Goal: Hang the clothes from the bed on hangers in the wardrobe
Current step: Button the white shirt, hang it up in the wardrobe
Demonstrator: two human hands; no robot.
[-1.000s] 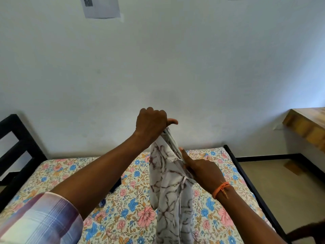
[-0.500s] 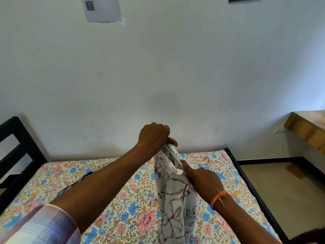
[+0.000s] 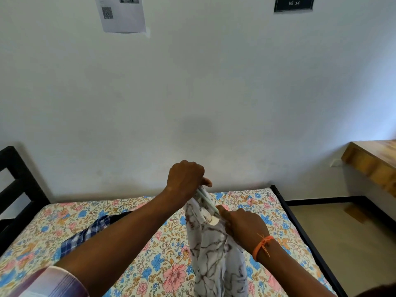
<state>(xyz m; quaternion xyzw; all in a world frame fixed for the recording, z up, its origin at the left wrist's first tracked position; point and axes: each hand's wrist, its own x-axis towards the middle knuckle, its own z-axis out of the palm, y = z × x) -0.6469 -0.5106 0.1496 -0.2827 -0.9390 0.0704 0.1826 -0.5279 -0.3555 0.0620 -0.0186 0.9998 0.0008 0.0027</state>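
Floral bed (image 3: 90, 213) below — both hands, left hand (image 3: 185, 179), right hand (image 3: 244, 226), grip white garment (image 3: 214, 254) hanging vertical.

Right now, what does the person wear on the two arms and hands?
The left arm is bare up to a rolled plaid sleeve in pink, purple and white. The right arm shows no sleeve; its wrist carries an orange thread band with loose knotted ends. No gloves, rings or watch are visible.

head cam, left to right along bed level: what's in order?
black headboard → blue checked shirt lying on the bed → left hand gripping the top of the white patterned garment → right hand pinching it lower down → wooden desk
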